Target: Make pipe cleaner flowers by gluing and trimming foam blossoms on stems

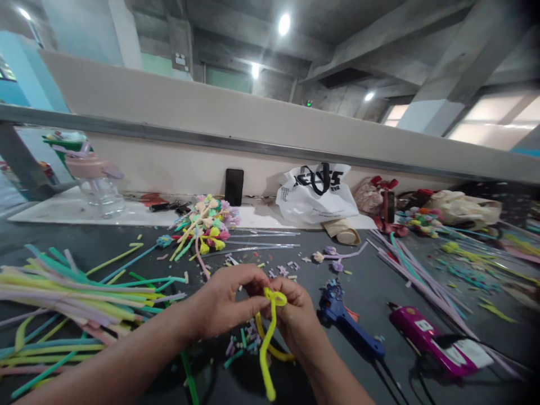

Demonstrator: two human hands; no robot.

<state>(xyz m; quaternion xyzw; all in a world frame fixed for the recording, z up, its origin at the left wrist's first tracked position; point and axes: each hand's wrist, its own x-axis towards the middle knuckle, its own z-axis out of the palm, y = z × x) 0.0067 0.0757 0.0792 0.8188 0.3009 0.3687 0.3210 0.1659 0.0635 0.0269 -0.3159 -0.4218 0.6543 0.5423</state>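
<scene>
A bright yellow pipe cleaner (266, 351) is bent into a small loop near its top, with two loose ends hanging toward the table. My left hand (234, 301) pinches it from the left, thumb against the loop. From the other side my right hand (297, 309) grips the same pipe cleaner, its fingers curled and partly hidden. The two hands meet over the middle of the dark table. Small cut bits of pipe cleaner (247, 340) lie scattered beneath them.
Bundled pastel pipe cleaners (63, 301) spread across the left. Finished fuzzy flowers (208, 222) lie behind my hands. At right are a blue glue gun (350, 323) and a magenta corded tool (436, 340). A phone (234, 187), clear bottle (99, 185) and white bag (316, 194) stand behind.
</scene>
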